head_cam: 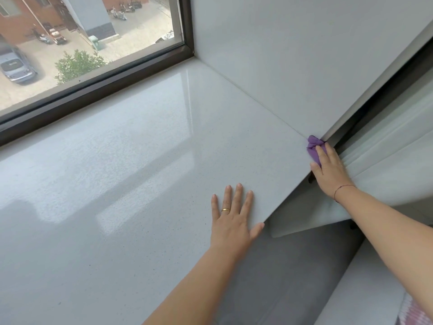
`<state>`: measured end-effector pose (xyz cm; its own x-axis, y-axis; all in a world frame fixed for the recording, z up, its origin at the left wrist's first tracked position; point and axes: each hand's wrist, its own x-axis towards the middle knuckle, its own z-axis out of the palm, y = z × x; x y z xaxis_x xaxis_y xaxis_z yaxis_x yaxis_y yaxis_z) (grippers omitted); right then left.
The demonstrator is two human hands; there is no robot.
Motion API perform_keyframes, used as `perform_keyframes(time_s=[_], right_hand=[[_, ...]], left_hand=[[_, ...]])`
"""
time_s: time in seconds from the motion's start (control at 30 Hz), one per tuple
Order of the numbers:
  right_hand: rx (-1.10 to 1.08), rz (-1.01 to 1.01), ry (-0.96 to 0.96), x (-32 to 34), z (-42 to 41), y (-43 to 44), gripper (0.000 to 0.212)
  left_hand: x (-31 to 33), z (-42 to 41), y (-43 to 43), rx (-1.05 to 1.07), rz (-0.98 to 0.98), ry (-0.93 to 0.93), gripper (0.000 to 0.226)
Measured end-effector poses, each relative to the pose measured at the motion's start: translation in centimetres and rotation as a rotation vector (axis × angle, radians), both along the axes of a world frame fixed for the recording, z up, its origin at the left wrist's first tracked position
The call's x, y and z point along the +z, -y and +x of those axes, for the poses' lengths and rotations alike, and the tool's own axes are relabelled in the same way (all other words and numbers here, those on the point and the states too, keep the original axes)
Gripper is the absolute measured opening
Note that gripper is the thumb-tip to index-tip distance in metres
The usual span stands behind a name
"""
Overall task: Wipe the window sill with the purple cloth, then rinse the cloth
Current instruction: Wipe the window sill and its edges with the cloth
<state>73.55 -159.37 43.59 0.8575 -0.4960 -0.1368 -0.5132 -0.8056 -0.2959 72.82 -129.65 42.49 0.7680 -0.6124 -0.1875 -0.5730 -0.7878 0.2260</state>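
Sill (140, 184): pale, glossy, running below a dark-framed window (93, 50). Cloth (313, 148): purple, bunched, at the sill's right front corner where sill, side wall (293, 55) and a dark vertical frame meet. Right hand (329, 167): fingers curled over the cloth, pressing it against the sill edge. Left hand (233, 215): flat and fully spread on the sill near its front edge, palm down, holding nothing; gold ring (225, 209) on one finger.
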Motion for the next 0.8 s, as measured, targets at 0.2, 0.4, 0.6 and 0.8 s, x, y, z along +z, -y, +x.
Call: perform_keyframes(time_s=[0.2,0.4,0.6,0.8], right_hand=[[-0.202,0.111,0.169,-0.5,1.6,-2.3,0.05],[-0.259,0.204,0.196,-0.7,0.7,-7.6,0.052],[-0.175,0.301,0.279,-1.4,-4.0,-16.2,0.055],[-0.171,0.342,0.292,-1.7,-7.4,-25.1,0.057]], left_hand=[[0.3,0.1,0.3,0.013,0.019,-0.007,0.073],[0.7,0.2,-0.2,0.016,0.021,-0.027,0.071],[1.1,-1.0,-2.7,0.091,-0.015,-0.028,0.062],[1.4,-2.6,-9.1,0.182,-0.009,-0.02,0.059]])
